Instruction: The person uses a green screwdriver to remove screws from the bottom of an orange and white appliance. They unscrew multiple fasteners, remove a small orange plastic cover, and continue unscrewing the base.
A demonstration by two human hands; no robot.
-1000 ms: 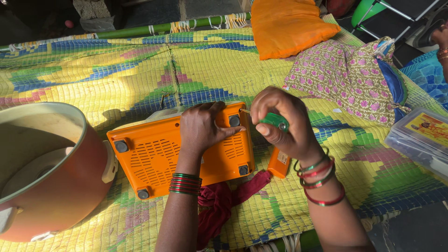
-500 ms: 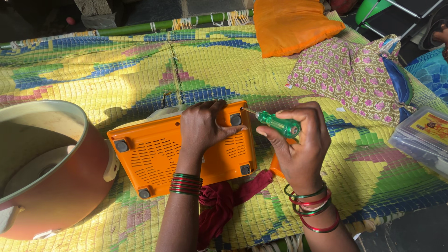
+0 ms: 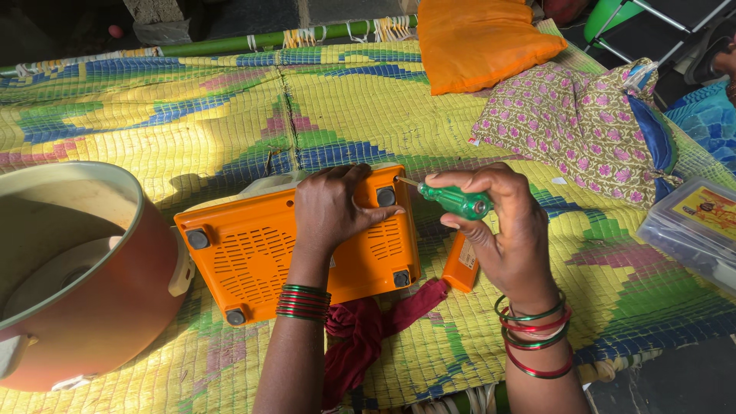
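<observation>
An orange appliance base (image 3: 253, 257) lies upside down on the woven mat, its vented underside and black rubber feet facing up. My left hand (image 3: 333, 207) presses flat on its right half, fingers near a foot at the far right corner. My right hand (image 3: 498, 226) grips a screwdriver with a green handle (image 3: 458, 202), held level with its metal tip pointing left toward that corner. Both wrists wear red and green bangles.
A large terracotta-coloured pot body (image 3: 73, 276) stands at the left. A small orange part (image 3: 462, 264) and a dark red cloth (image 3: 368, 330) lie by the base. An orange cushion (image 3: 483, 38), a floral cloth bag (image 3: 579, 123) and a clear plastic box (image 3: 698, 226) sit to the right.
My right hand has drawn back to the right and turned the screwdriver from upright to level. The left hand stays on the base.
</observation>
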